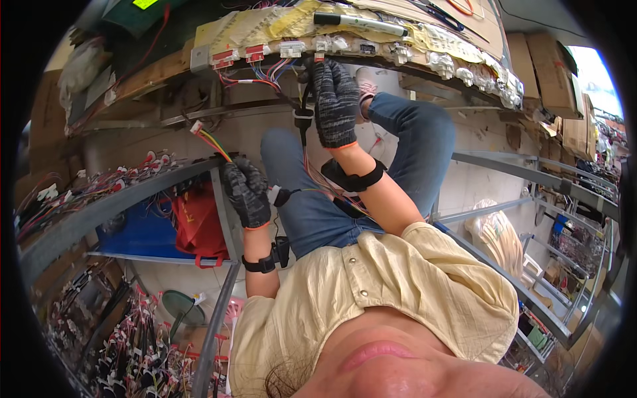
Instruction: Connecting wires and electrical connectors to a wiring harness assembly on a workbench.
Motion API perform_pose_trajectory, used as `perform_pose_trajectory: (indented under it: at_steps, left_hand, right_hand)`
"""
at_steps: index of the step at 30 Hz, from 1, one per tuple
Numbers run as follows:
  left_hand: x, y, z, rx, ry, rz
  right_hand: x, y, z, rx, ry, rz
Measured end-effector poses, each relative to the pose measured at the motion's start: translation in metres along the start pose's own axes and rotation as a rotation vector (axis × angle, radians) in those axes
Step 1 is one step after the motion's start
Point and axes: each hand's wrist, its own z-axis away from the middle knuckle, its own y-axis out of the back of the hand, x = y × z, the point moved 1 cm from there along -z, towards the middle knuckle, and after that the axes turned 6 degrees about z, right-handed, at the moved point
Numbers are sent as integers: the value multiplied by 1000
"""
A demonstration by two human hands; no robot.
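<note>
My left hand, in a dark grey knit glove, is closed round a wire harness of yellow, green and red wires. One white plug of this harness sticks out beyond the fingers. Another white connector shows on the wrist side of the hand. My right hand, gloved alike, reaches up to the bench's front edge, its fingers together at a small red-and-white socket. What its fingertips grip is hidden. Left of it, red and white connectors sit in the row, with coloured wires hanging below.
A marker pen lies on the taped bench top. Loose harnesses fill a rack at left, and more hang at lower left. A red bag is beside the metal frame. Cardboard boxes stand at far right.
</note>
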Motion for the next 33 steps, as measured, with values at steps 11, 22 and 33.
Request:
perform_pose_trajectory:
  at_steps: [11, 22, 33]
  left_hand:
    - [-11, -47, 29, -343, -19, -372]
    - [-15, -27, 20, -562, -40, -1073]
    - [-16, -44, 21, -432, 68, -738]
  right_hand:
    - [-1, -2, 1, 67, 69, 40]
    - [0, -2, 2, 46, 65, 36]
    - [-2, -2, -2, 45, 59, 129]
